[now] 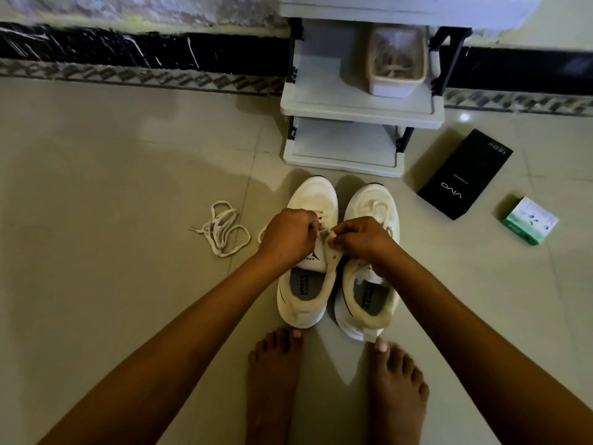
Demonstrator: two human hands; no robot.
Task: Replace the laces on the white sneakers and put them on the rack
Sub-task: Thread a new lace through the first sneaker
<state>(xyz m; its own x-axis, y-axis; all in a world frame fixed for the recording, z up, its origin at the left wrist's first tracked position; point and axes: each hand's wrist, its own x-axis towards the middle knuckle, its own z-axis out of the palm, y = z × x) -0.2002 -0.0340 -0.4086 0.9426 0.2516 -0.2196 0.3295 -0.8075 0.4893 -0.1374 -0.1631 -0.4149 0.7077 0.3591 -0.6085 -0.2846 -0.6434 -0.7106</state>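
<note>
Lacing the left sneaker [308, 252] now: my left hand [288, 234] and right hand [359, 239] both pinch the lace [324, 232]. Next, I'd say, thread the eyelet.

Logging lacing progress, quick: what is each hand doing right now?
Left hand: fingers curled, pinching the lace over the left sneaker.
Right hand: fingers curled, pinching the same lace.

Both hands, left [288, 234] and right [362, 239], pinch a lace [324, 232] over the left sneaker [308, 293].
</note>
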